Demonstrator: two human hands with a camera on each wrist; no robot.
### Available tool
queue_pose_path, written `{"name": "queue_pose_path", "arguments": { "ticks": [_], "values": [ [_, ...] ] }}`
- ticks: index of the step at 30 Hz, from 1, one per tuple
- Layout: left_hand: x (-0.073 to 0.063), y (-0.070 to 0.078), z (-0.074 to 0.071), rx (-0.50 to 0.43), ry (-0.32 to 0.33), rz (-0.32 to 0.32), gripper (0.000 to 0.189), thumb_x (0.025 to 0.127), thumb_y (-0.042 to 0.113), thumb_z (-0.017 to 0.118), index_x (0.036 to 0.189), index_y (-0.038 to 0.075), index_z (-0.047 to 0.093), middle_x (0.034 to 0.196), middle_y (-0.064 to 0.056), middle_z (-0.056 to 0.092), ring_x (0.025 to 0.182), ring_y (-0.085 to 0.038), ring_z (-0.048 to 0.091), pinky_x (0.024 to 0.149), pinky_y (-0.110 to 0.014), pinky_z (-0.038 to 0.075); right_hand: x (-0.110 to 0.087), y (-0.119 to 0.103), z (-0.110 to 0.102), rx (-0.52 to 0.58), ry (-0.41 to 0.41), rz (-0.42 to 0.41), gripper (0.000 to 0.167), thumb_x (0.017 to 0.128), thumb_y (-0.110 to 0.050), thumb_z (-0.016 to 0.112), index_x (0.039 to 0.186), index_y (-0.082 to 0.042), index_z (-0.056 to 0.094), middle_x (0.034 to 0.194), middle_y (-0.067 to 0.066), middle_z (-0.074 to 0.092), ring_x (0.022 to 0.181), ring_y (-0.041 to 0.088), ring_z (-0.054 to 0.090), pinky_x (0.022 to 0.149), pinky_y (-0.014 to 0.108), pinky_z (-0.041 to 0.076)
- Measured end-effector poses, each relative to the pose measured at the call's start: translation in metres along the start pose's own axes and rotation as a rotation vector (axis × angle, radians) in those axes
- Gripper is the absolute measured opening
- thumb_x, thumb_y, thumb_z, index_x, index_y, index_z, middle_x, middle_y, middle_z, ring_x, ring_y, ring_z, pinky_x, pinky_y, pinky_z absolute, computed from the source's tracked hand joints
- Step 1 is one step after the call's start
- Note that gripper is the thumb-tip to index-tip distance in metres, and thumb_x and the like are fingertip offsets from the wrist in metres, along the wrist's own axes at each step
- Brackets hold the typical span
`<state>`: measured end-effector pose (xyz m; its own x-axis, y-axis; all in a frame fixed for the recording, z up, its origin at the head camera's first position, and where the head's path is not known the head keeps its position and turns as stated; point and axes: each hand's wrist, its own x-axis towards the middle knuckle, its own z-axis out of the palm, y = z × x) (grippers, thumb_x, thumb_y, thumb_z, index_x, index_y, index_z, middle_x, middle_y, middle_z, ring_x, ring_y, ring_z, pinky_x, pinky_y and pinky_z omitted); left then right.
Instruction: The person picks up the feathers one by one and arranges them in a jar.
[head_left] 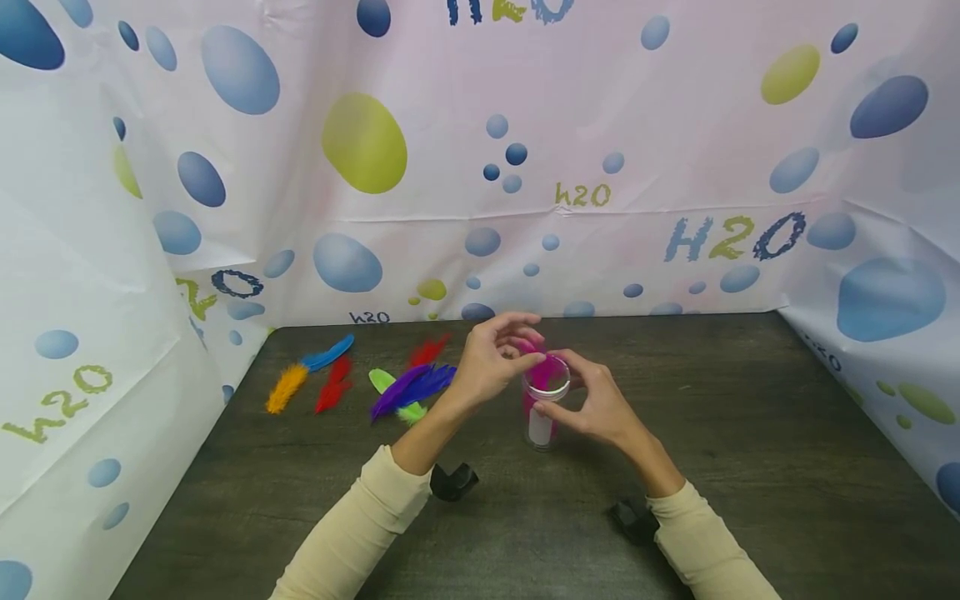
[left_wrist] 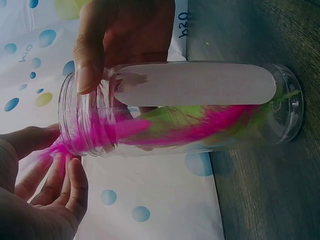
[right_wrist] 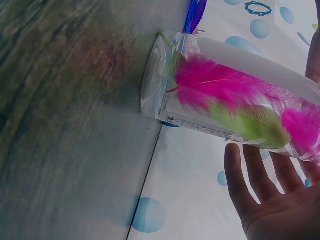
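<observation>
A clear jar (head_left: 540,429) with a pale label stands upright on the table, its mouth uncovered. My right hand (head_left: 603,404) holds it near the rim, thumb in front and fingers behind. At the mouth, my left hand (head_left: 491,358) pinches the end of a pink feather (left_wrist: 110,131), whose other part reaches down inside the neck. Deeper in the jar lie another pink feather (right_wrist: 220,82) and a light green feather (right_wrist: 245,122). Left of the hands lie purple-blue feathers (head_left: 412,387) crossing a lime green feather (head_left: 382,380).
Further left on the dark table (head_left: 750,433) are an orange feather (head_left: 287,389), a blue feather (head_left: 327,354) and a red feather (head_left: 333,385). Another red feather (head_left: 429,350) lies behind the purple-blue ones. A printed sheet (head_left: 450,250) stands behind the table.
</observation>
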<state>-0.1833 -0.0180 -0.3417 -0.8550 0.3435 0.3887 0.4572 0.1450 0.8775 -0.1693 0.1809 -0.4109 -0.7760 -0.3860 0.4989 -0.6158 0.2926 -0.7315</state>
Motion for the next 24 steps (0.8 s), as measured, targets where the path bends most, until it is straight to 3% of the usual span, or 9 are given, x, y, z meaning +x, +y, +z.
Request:
{"name": "queue_pose_path", "arguments": {
  "ticks": [6,16,24],
  "values": [
    [-0.0012,-0.0003,-0.0015,0.025,-0.016,0.002,0.038,0.088,-0.006,0.077,0.125,-0.007,0.065,0.105,-0.024,0.073,0.09,-0.029,0.07,0.069,-0.021,0.052,-0.0009,-0.0009,0.0008,-0.003,0.0,-0.005,0.056,0.085,-0.024,0.083,0.132,-0.003,0.062,0.118,0.012,0.073,0.104,0.03,0.073,0.083,0.045,0.063],
    [-0.0035,-0.0018,-0.0041,0.096,-0.042,-0.015,0.036,0.089,-0.002,0.078,0.123,-0.005,0.066,0.095,-0.021,0.077,0.066,-0.035,0.064,0.058,-0.021,0.049,-0.0017,-0.0024,0.0012,0.0,0.011,0.004,0.054,0.084,-0.02,0.084,0.131,-0.003,0.062,0.119,0.012,0.073,0.104,0.03,0.073,0.083,0.047,0.062],
    [-0.0049,0.0045,-0.0049,0.093,-0.097,-0.041,0.036,0.089,0.002,0.08,0.122,-0.004,0.067,0.092,-0.019,0.077,0.08,-0.035,0.071,0.063,-0.021,0.052,-0.0028,-0.0029,0.0018,0.002,0.008,-0.007,0.055,0.085,-0.024,0.084,0.131,-0.003,0.063,0.119,0.013,0.073,0.104,0.03,0.073,0.083,0.047,0.062]
  ]
}}
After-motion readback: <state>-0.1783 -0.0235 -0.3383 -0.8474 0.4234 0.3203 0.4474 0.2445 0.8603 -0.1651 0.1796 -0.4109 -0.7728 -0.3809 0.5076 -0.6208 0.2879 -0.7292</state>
